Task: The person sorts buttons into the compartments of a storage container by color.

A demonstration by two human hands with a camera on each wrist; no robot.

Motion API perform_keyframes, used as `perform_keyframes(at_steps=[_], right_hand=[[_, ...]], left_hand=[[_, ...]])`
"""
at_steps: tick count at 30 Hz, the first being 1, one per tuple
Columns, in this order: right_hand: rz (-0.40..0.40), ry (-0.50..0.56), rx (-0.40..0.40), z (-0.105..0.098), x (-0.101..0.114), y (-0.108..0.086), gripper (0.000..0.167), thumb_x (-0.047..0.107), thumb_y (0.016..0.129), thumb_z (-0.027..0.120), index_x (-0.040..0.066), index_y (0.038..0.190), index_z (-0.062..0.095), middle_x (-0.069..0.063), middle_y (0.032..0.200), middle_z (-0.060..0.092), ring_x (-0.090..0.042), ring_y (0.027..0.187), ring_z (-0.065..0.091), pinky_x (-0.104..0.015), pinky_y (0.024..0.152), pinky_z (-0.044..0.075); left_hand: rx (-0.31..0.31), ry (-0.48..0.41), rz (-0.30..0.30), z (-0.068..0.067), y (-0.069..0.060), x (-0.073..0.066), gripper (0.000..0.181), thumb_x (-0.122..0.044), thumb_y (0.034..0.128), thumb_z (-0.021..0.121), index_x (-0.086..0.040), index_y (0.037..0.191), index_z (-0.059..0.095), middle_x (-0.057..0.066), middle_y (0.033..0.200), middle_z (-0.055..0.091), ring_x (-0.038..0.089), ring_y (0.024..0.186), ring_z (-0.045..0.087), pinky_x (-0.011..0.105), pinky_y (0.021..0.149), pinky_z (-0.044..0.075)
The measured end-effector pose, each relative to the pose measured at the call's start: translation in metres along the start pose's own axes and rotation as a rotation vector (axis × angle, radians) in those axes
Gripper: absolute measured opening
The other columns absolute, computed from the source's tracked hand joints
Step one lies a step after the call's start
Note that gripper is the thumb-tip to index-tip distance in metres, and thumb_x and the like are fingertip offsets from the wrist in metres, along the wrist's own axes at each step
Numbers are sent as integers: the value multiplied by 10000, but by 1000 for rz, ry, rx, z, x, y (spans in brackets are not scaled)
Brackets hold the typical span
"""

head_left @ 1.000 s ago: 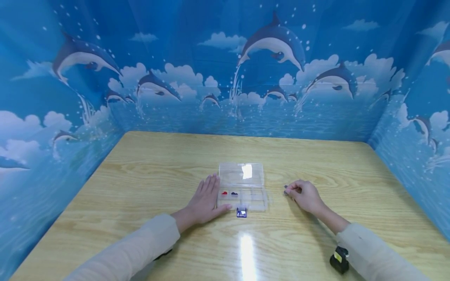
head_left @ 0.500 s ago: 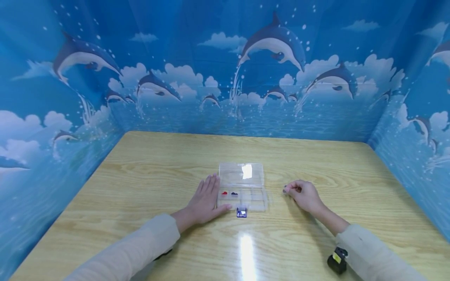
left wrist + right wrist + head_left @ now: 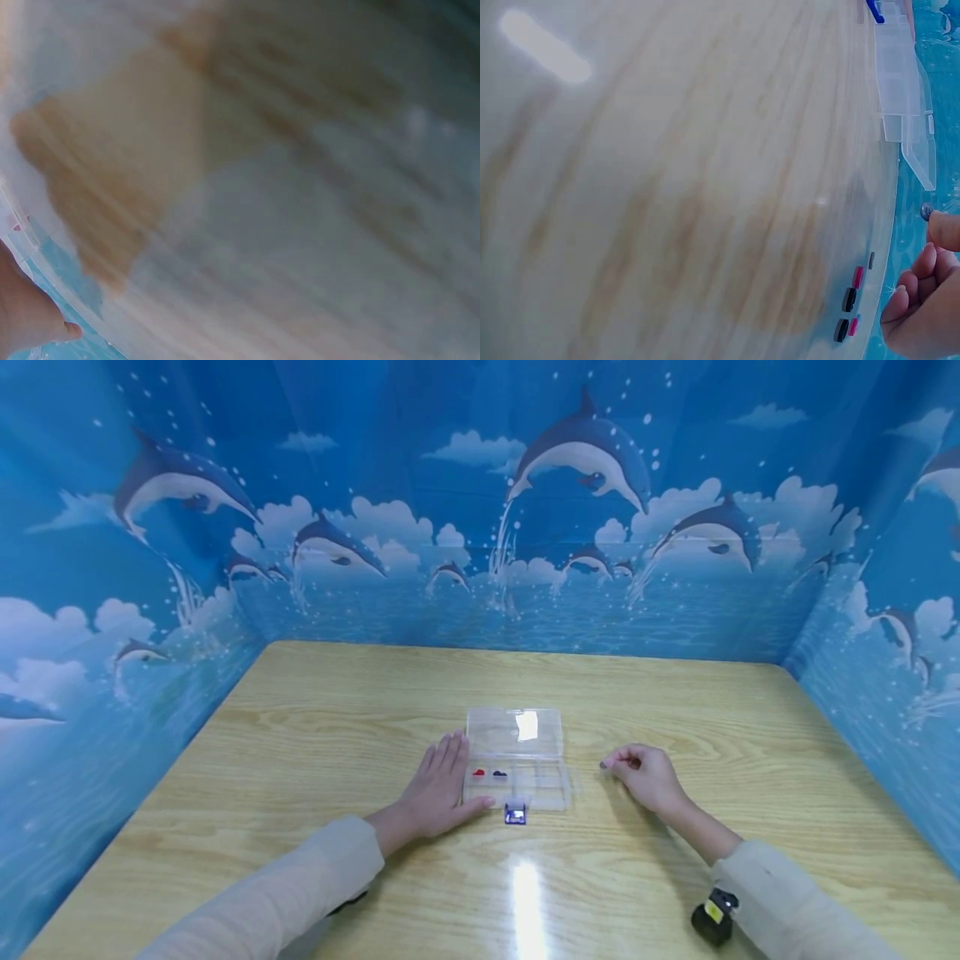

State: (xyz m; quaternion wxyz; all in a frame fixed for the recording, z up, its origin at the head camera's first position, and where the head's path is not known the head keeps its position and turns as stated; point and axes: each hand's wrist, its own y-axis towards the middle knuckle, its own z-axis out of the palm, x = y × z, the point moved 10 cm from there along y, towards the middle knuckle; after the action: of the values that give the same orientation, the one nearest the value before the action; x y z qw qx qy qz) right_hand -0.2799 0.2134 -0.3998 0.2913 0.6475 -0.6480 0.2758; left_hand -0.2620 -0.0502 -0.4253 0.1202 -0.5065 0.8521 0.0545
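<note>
A clear plastic compartment box [image 3: 551, 799] lies on the table with its lid [image 3: 491, 732] folded back. One compartment holds a small red piece [image 3: 478, 772], and another a small dark piece [image 3: 500, 774]. My left hand [image 3: 438, 792] lies flat with straight fingers along the box's left side, its thumb at the front edge. To the right of the box, my right hand [image 3: 651, 777] pinches a small dark round piece [image 3: 926, 212] between thumb and forefinger, apart from the box. What kind of piece it is cannot be made out.
A blue latch [image 3: 515, 815] sticks out at the box's front. Several small black pieces [image 3: 850, 300] and pink pieces [image 3: 858, 277] lie on the table near my right hand in the right wrist view. A dolphin-print curtain [image 3: 420, 602] surrounds the wooden table [image 3: 360, 693].
My right hand has shifted slightly left towards the box with the small dark round piece, and its wrist has turned a little. The left hand and the box have stayed still.
</note>
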Motion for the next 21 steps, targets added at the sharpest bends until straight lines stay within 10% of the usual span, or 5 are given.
perform_keyframes(at_steps=[21], right_hand=[[32,54,-49,5,-1,-1,138,72,876,589,-42,874,667,-78,780,633,-91,685,459,-177,585,384]], left_hand=[[15,8,-4,1,0,0,931,-635,901,355,31,1473,44,218,1549,19,353,1439,26,484,1173,76]])
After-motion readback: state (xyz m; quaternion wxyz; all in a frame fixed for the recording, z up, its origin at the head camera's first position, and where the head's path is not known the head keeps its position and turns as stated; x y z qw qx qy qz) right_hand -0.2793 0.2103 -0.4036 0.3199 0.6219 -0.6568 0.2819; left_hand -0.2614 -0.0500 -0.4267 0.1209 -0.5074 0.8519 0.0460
